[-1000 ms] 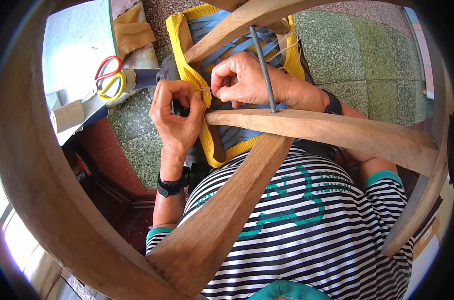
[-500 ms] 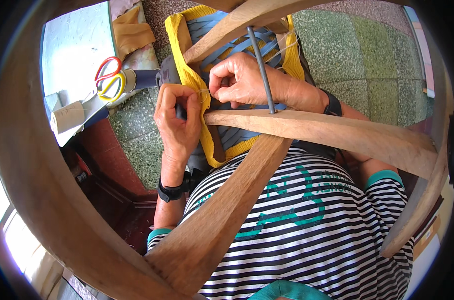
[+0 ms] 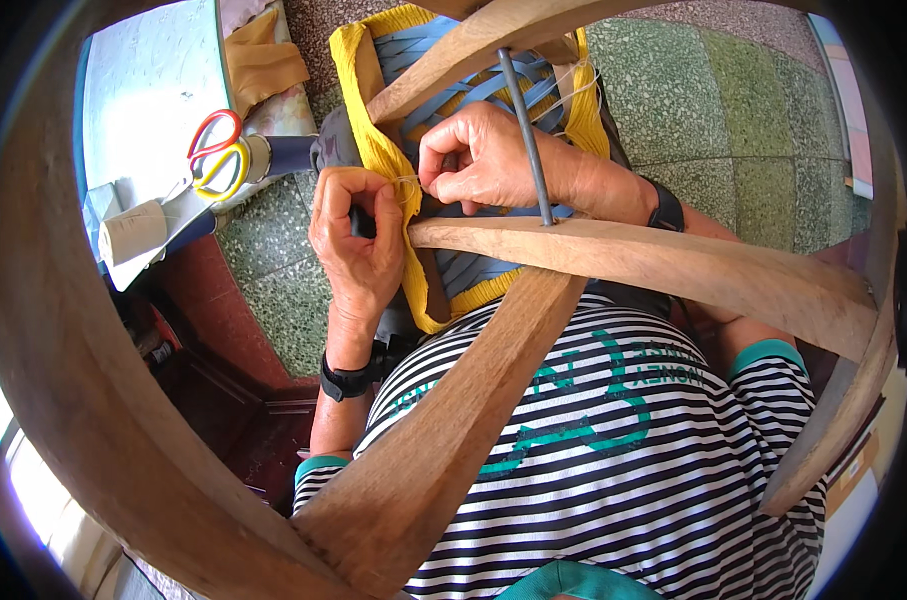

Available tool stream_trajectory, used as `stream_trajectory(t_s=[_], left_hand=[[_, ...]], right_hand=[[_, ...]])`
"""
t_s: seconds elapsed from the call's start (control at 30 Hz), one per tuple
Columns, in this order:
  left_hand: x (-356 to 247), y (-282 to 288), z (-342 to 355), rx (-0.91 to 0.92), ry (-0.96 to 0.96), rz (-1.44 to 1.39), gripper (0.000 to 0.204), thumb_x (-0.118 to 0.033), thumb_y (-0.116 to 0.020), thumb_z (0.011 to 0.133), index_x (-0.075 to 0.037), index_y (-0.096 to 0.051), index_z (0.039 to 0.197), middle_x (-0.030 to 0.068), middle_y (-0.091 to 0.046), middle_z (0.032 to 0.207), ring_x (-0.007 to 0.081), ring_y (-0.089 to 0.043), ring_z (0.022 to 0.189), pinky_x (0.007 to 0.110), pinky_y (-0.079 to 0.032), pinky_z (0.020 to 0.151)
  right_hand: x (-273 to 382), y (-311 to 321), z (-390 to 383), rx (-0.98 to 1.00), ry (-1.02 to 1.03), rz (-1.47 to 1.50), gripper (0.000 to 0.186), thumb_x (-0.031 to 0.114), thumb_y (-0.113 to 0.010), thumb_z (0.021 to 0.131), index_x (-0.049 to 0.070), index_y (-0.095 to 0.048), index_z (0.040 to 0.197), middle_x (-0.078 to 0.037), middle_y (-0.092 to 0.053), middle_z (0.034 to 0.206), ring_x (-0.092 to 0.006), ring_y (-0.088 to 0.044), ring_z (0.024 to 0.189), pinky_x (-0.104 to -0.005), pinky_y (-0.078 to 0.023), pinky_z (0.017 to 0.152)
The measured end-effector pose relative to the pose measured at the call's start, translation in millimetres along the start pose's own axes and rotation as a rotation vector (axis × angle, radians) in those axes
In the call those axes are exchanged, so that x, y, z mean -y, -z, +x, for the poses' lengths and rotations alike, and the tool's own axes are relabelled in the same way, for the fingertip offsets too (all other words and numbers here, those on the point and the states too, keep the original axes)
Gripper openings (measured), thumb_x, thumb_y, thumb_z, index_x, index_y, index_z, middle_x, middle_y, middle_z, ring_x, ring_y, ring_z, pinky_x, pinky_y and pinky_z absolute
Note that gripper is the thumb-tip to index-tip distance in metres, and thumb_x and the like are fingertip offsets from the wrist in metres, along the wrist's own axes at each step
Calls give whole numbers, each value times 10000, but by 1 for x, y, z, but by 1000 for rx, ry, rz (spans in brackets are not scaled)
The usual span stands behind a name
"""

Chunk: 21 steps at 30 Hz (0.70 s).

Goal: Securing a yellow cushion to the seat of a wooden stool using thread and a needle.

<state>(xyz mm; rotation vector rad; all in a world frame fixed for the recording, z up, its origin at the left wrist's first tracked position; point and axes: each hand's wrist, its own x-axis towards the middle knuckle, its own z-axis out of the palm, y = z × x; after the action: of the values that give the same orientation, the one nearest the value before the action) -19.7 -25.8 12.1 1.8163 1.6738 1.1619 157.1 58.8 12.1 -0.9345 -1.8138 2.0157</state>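
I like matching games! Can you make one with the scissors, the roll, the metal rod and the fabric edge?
1. scissors
2. roll
3. metal rod
4. fabric edge

a. yellow, under the left hand
b. thin, dark grey, crossing the right hand
c. red and yellow handles
d. white, on the pale table

Pairs: 1-c, 2-d, 3-b, 4-a

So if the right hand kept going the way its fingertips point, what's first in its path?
Probably the yellow fabric edge, which the right hand fingertips nearly touch; just beyond is the left hand. Depth is unclear.
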Motion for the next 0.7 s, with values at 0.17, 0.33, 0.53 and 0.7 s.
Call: stream_trajectory(t_s=[0.17,0.33,0.53,0.7], left_hand=[[-1,0,1,-1,-8,13,104,65,-598,802,-16,-533,814,58,-503,752,127,-479,584,251,-409,558],[-1,-1,1,-8,-9,9,112,70,-603,793,-17,-534,812,57,-504,747,126,-472,580,250,-402,552],[-1,-1,1,-17,-13,8,114,69,-606,790,-18,-534,808,56,-505,745,126,-469,579,251,-402,551],[-1,-1,1,-19,-13,17,119,67,-611,787,-22,-532,799,54,-506,740,126,-471,578,252,-404,549]], right_hand=[[-1,0,0,5,-1,4,80,61,-622,777,-13,-652,789,-32,-628,671,-80,-597,533,-211,-469,505],[-2,0,2,18,0,7,83,63,-623,777,-15,-651,790,-32,-630,677,-85,-599,536,-213,-473,508],[0,0,2,15,-27,-9,78,63,-624,782,-9,-651,797,-35,-637,686,-87,-602,538,-214,-479,511],[-3,-1,4,2,-30,3,70,61,-623,788,-1,-650,809,-35,-640,691,-86,-604,543,-214,-483,516]])
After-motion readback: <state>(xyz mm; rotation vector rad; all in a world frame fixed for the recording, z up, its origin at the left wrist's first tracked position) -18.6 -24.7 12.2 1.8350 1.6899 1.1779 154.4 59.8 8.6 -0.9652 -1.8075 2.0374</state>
